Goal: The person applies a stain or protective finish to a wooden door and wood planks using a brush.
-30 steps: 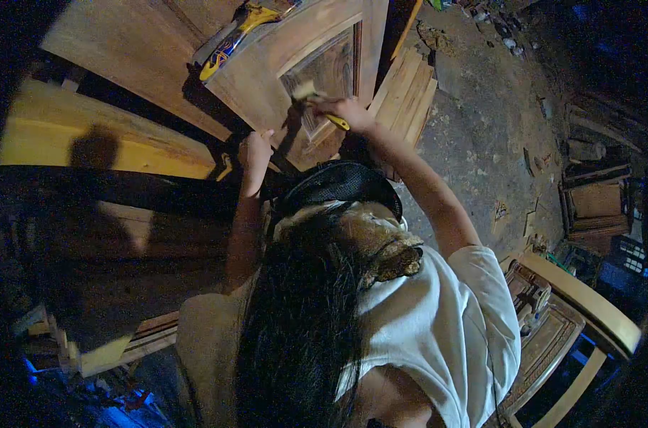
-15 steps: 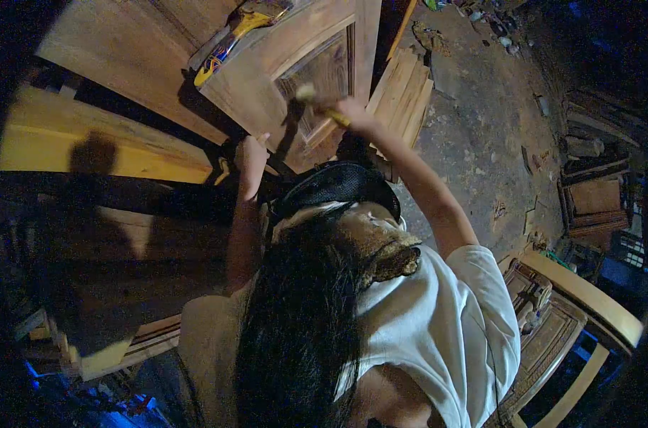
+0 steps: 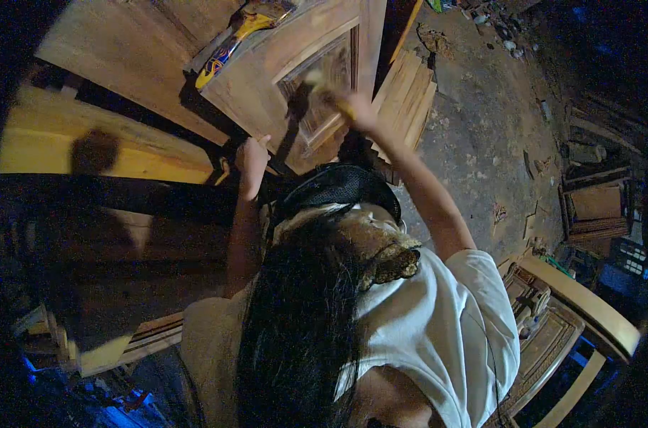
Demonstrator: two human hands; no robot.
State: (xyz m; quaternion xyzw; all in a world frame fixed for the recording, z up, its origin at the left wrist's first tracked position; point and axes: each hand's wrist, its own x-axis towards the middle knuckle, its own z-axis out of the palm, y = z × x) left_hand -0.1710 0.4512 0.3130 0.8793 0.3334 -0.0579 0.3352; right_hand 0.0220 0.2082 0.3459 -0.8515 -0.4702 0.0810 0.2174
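Head view: a hand with a brush on a wooden door

Head view looks down on a person with long dark hair (image 3: 295, 321) and a white shirt (image 3: 445, 328). Both arms reach up to 12 o'clock. The right hand (image 3: 360, 110) is clamped tight on a small brush with a yellow handle (image 3: 325, 87). The brush is blurry. Its tip is at the sunken middle part of the brown carved wooden door panel (image 3: 256, 89), at 12 o'clock from the person's head. The left hand (image 3: 252, 158) is curled shut like a fist at the low edge of that panel, at 8 o'clock from the right hand. I cannot tell if it holds anything. The two hands are apart.

A yellow and blue tool (image 3: 231, 44) lies by the top edge of the panel, at 10 o'clock from the brush. A pile of flat wooden slats (image 3: 408, 89) lies just beside the panel, at 3 o'clock from the brush. Past the slats is the grey dirt floor (image 3: 481, 135). A long yellow wooden plank (image 3: 103, 139) is at 9 o'clock from the left hand. A pale curved wooden chair frame (image 3: 588, 307) is at 4 o'clock from the head
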